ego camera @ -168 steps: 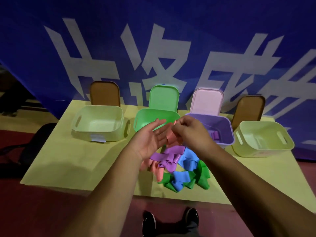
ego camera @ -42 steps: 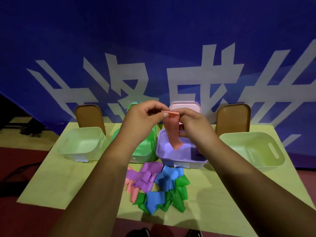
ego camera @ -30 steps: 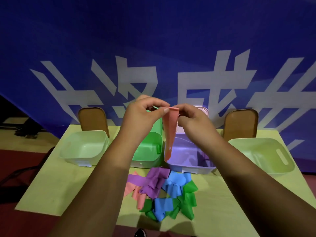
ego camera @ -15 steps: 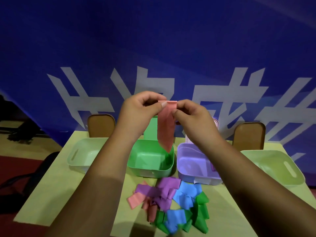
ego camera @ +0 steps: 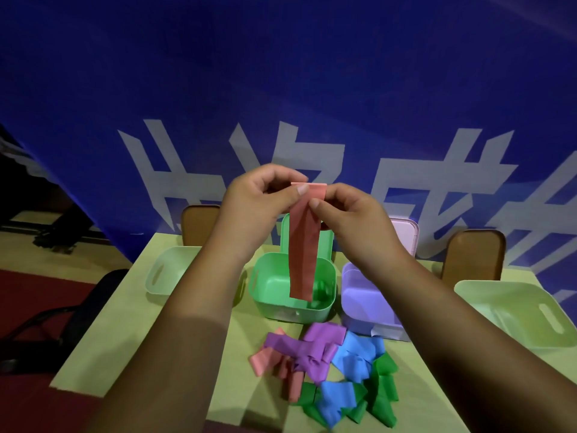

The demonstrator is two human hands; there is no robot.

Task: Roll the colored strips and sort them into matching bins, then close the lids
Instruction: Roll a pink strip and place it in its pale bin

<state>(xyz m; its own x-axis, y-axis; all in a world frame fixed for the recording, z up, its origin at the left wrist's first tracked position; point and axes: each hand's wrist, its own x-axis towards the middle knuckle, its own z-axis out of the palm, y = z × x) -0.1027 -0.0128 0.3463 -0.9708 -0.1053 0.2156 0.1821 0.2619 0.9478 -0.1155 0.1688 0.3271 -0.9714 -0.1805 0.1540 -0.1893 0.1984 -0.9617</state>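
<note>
A pink strip (ego camera: 303, 245) hangs straight down in the air above the bins. My left hand (ego camera: 259, 201) and my right hand (ego camera: 349, 214) each pinch its top edge, which is folded over a little. Below it stand a green bin (ego camera: 265, 289) and a purple bin (ego camera: 359, 301), flanked by a pale green bin (ego camera: 168, 273) on the left and another pale green bin (ego camera: 530, 314) on the right. A pile of loose strips (ego camera: 331, 370) in pink, purple, blue and green lies on the table in front of the bins.
The yellow table (ego camera: 131, 332) backs onto a blue banner. Open lids stand behind the bins: brown (ego camera: 196, 223), green (ego camera: 285, 232), pink (ego camera: 406, 235) and brown (ego camera: 474, 254). A dark chair (ego camera: 78, 310) sits at the table's left edge.
Both hands stay raised with the pink strip, which now hangs straighter and longer, with its top edge turned over. The camera has tilted up, so the table sits lower in view.
</note>
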